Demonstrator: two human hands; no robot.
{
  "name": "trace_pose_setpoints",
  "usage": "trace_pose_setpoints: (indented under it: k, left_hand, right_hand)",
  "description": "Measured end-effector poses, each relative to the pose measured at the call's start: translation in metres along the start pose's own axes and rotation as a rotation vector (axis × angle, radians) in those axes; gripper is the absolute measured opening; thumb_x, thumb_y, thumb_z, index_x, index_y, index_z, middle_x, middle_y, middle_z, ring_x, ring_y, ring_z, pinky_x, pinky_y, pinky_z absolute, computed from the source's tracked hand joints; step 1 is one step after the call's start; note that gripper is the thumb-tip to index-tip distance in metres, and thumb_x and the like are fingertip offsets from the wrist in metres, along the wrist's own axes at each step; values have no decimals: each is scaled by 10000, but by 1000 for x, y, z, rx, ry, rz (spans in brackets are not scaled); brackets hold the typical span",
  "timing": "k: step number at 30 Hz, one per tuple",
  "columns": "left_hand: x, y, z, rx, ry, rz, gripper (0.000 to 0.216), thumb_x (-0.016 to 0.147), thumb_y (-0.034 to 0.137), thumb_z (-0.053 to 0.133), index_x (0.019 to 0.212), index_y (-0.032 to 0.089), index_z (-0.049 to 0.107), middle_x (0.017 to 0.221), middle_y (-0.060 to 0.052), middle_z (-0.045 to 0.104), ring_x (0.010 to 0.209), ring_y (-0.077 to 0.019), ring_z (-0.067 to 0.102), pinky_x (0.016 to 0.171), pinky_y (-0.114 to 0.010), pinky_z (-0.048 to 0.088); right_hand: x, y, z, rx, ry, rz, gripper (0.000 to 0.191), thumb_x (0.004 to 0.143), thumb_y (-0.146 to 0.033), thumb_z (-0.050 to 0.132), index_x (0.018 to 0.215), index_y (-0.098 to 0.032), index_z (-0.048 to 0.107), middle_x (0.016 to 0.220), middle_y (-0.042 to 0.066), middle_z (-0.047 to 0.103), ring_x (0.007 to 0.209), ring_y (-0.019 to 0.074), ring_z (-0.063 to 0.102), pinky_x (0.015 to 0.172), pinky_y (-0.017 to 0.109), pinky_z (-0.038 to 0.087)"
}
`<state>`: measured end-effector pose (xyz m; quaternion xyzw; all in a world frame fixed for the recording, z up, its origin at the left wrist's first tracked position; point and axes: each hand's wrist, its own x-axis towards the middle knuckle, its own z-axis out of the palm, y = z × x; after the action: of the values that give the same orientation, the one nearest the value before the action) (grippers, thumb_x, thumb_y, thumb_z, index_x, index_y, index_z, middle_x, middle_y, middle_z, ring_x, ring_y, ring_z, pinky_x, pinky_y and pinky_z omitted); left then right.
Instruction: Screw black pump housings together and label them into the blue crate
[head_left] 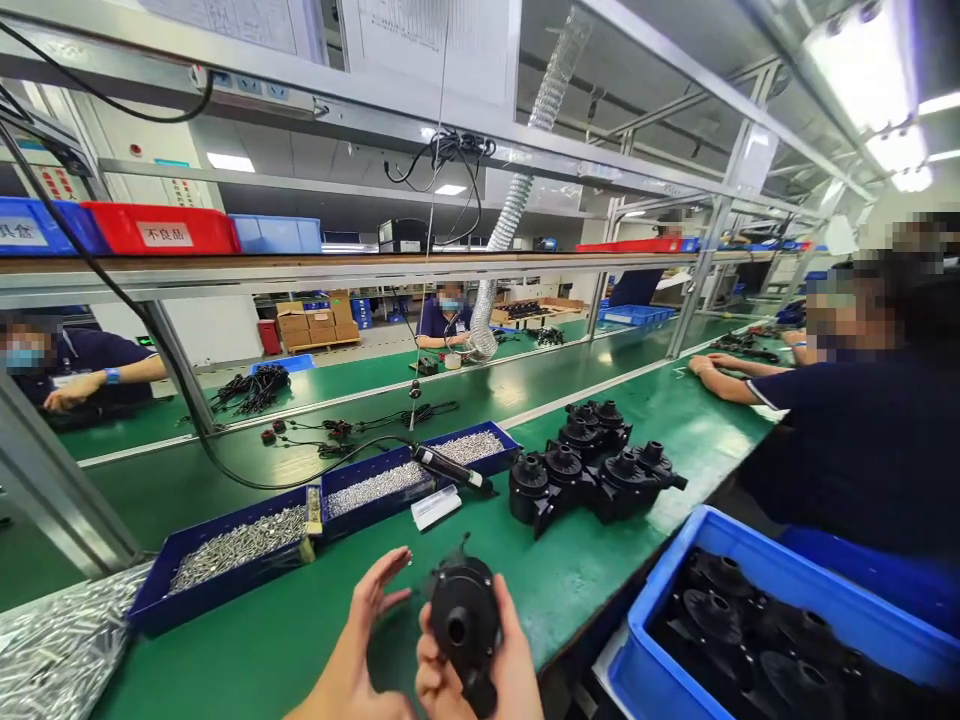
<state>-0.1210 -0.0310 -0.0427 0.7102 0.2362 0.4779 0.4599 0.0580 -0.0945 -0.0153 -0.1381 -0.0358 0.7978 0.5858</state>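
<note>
In the lower middle, my right hand (pixel 514 655) is wrapped round a black pump housing (pixel 463 590), its round spout facing me. To its left my left hand (pixel 360 640) is apart from it, thumb and fingers spread. A tiny bright speck shows at a fingertip of that hand, too small to make out. Beyond my hands are blue trays of small metal screws (pixel 238 548). An electric screwdriver (pixel 454 468) on a cable lies across the trays, beside a small white box (pixel 436 508). Several more black pump housings (pixel 592 465) stand together on the green bench (pixel 577 590).
At right a blue crate (pixel 660 640) holds black housings. A bag of metal parts (pixel 64 640) lies at lower left. Cables (pixel 337 432) lie behind the trays. A shelf (pixel 360 262) crosses above. A co-worker (pixel 847 430) sits at right; two others sit across the bench.
</note>
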Motion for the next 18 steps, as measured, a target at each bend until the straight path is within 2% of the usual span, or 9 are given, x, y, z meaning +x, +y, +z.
trace_pose_setpoints:
  k: [1, 3, 5, 8, 11, 14, 16, 18]
  left_hand:
    - [-3, 0, 0, -5, -43, 0, 1281, 628, 864, 896, 1644, 328, 329, 1709, -195, 333, 1564, -469, 342, 1252, -565, 382]
    - [-6, 0, -1, -28, -44, -50, 1211, 708, 863, 844, 1649, 318, 314, 1697, -187, 361, 1563, -448, 351, 1290, -565, 312]
    - [-4, 3, -5, -32, -2, -99, 1108, 747, 888, 785, 1602, 284, 420, 1618, -175, 482, 1511, -434, 427, 1272, -533, 341]
    - [4, 9, -13, -2, 59, -138, 962, 744, 890, 774, 1421, 220, 643, 1424, -151, 653, 1330, -413, 580, 1152, -467, 459]
    - [13, 12, -15, -144, 204, -290, 723, 872, 819, 687, 1227, 192, 746, 1233, -113, 737, 1140, -342, 658, 1033, -410, 509]
    - [18, 9, -10, -441, 314, -491, 679, 920, 806, 627, 1166, 186, 756, 1146, -95, 757, 1045, -309, 679, 970, -397, 529]
    - [17, 4, -7, -491, 321, -519, 700, 898, 817, 649, 1162, 180, 765, 1105, -91, 762, 1003, -302, 683, 944, -393, 537]
    - [15, -1, -5, -418, 332, -502, 689, 903, 815, 648, 1137, 181, 782, 1058, -83, 765, 981, -297, 685, 935, -389, 539]
  right_hand:
    - [5, 12, -3, -25, -13, 70, 812, 796, -936, 645, 917, -151, 807, 847, 121, 735, 640, 199, 599, 594, 280, 449]
    - [12, 32, -7, -65, 2, 132, 796, 717, -948, 721, 908, -179, 804, 796, 92, 716, 618, 198, 582, 578, 273, 439]
    - [16, 45, -10, -105, 23, 167, 796, 646, -949, 786, 919, -202, 794, 777, 57, 695, 614, 185, 581, 543, 247, 413]
    - [14, 55, -10, -199, 18, 214, 888, 568, -970, 823, 993, -191, 791, 809, 46, 680, 672, 186, 619, 512, 235, 413]
    - [8, 61, -13, -336, -1, 171, 920, 603, -951, 833, 1081, -166, 790, 994, 101, 728, 763, 187, 648, 526, 225, 435]
    - [5, 68, -22, -495, -37, 72, 903, 693, -898, 839, 1230, -175, 773, 1180, 141, 727, 796, 172, 658, 535, 209, 432]
    - [5, 74, -33, -583, -37, 10, 859, 745, -870, 829, 1281, -201, 766, 1209, 147, 718, 774, 166, 668, 541, 210, 423]
    - [5, 78, -45, -647, -65, -27, 827, 746, -846, 849, 1279, -218, 774, 1194, 152, 718, 734, 169, 670, 570, 243, 450]
